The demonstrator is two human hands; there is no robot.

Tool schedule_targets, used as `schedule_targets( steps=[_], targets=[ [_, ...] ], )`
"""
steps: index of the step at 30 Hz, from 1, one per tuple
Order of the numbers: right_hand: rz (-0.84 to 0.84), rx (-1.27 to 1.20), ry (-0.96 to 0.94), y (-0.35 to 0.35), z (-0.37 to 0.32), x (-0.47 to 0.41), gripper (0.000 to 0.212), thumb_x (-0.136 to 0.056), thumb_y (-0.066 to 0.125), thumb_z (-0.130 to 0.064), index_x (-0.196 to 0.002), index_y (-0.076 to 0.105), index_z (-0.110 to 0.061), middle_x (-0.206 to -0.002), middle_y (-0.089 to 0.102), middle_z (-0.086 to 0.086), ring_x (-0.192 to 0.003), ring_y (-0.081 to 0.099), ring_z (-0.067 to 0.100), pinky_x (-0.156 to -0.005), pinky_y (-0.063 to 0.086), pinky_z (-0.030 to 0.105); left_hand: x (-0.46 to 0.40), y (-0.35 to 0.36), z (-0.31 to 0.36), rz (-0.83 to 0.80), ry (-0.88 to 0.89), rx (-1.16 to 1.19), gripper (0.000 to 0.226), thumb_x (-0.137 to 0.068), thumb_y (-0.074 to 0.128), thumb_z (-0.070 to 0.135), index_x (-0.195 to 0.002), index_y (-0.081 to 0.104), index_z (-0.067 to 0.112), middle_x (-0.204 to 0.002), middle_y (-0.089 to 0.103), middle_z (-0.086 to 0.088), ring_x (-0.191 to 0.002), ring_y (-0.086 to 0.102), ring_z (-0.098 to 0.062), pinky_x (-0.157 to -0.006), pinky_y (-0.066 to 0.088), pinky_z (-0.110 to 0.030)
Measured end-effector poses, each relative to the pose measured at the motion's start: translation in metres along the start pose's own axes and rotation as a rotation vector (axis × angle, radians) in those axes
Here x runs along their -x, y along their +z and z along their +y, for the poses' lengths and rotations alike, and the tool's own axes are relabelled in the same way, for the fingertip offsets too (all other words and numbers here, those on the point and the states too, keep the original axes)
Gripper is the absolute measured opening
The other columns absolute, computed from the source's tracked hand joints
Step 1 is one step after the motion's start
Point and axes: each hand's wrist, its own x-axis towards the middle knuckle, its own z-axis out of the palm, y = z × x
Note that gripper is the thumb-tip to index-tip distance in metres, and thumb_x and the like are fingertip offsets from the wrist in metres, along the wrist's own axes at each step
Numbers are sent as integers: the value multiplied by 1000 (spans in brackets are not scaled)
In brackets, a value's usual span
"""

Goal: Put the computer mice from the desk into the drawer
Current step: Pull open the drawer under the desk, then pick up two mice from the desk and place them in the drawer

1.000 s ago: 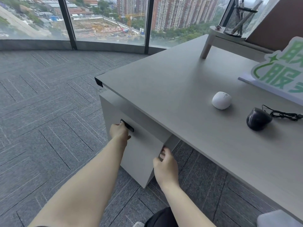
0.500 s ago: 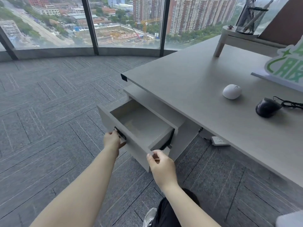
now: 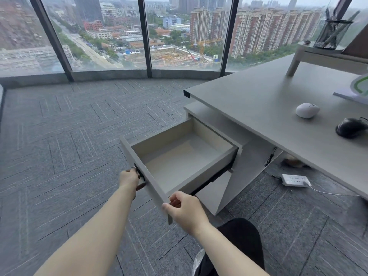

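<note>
Two mice (image 3: 307, 110) lie on the desk (image 3: 258, 108), drawer (image 3: 185, 154) below left

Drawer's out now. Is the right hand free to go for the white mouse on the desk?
Probably yes, once it lets go. The right hand grips the corner of the drawer front. The white mouse sits in the open on the desk, nothing over it; the black mouse lies beside it, apart.
</note>
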Motion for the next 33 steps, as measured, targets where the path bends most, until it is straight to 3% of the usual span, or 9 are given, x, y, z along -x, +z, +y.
schedule_targets(
  steps=[3, 6, 8, 10, 15, 18, 24, 29, 33],
  targets=[
    [-23, 32, -12, 6, -6, 3, 29, -86, 62, -47, -94, 62, -19, -86, 70, -1, -69, 61, 11, -65, 54, 30, 6, -13, 0, -1, 4, -24, 27, -97, 48, 21, -115, 57, 3, -115, 66, -19, -105, 63, -32, -72, 58, -46],
    [-25, 35, -6, 6, -9, 5, 30, -87, 58, -49, -95, 63, -20, -89, 69, -4, -80, 63, 14, -69, 53, 29, 22, -20, 6, 77, 62, -160, 31, -94, 47, 19, -118, 56, 1, -118, 62, -21, -87, 58, -30, -69, 52, -41],
    [-1, -30, 9, -3, -12, 6, 31, -90, 54, -48, -98, 66, -20, -90, 70, -4, -82, 64, 13, -72, 54, 31, 38, -19, 15, 220, 217, -373, 30, -90, 42, 17, -113, 54, 4, -117, 61, -23, -85, 56, -33, -73, 48, -41],
    [70, -55, 1, -22, -15, 5, 29, -92, 52, -42, -100, 67, -18, -89, 69, -5, -82, 64, 10, -69, 54, 27, 58, -10, 25, 249, 450, -493, 32, -88, 40, 22, -114, 54, 10, -116, 60, -16, -99, 56, -34, -84, 47, -46],
    [391, -32, -62, -108, -7, 2, 18, -94, 53, -27, -100, 69, -19, -78, 66, -12, -73, 61, 1, -61, 46, 12, 120, 67, 54, 21, 885, -515, 26, -91, 46, 12, -112, 60, 8, -108, 56, -3, -102, 53, -21, -87, 40, -30],
    [660, -17, -64, -178, 10, 8, 18, -93, 53, -23, -104, 68, -23, -80, 68, -10, -74, 61, 3, -68, 50, 20, 163, 137, 60, -182, 997, -484, 22, -91, 50, 10, -110, 62, 10, -106, 63, -4, -96, 58, -20, -83, 41, -27],
    [1041, 184, 124, -318, 72, 20, 37, -88, 55, -19, -124, 54, -26, -125, 55, 0, -114, 49, 24, -87, 43, 37, 233, 288, 58, -550, 1016, -589, 34, -90, 53, 16, -123, 58, 13, -123, 61, -4, -111, 58, -22, -92, 47, -34],
    [916, 371, 425, -386, 114, -1, 65, -88, 56, -45, -147, 30, -34, -158, 20, 14, -135, 31, 40, -108, 31, 44, 254, 394, 55, -685, 1014, -774, 53, -89, 53, 23, -140, 44, 20, -142, 47, -7, -124, 49, -29, -99, 42, -37],
    [817, 410, 548, -416, 135, -30, 73, -85, 48, -63, -149, 18, -44, -164, 2, 10, -140, 28, 37, -111, 27, 45, 251, 465, 46, -657, 990, -969, 71, -87, 52, 30, -151, 23, 30, -158, 23, -14, -139, 31, -36, -109, 34, -43]
  ],
)
